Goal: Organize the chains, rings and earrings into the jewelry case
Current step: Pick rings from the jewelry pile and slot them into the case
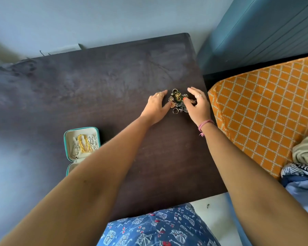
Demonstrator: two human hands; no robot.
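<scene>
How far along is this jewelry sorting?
Partly done. Gold and silver chains already lie in the open teal jewelry case. In hand: the left hand and right hand flank a small pile of rings and earrings on the dark table, fingers touching it. Left: moving that whole pile into the case.

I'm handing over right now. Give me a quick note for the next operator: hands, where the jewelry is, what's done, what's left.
Left hand: open, fingers against the left side of the jewelry pile.
Right hand: fingers curved round the pile's right side; grip unclear.
Jewelry case: open on the table, near-left of the pile.
Done: chains lie in the case.
Left: rings and earrings in the pile.
</scene>
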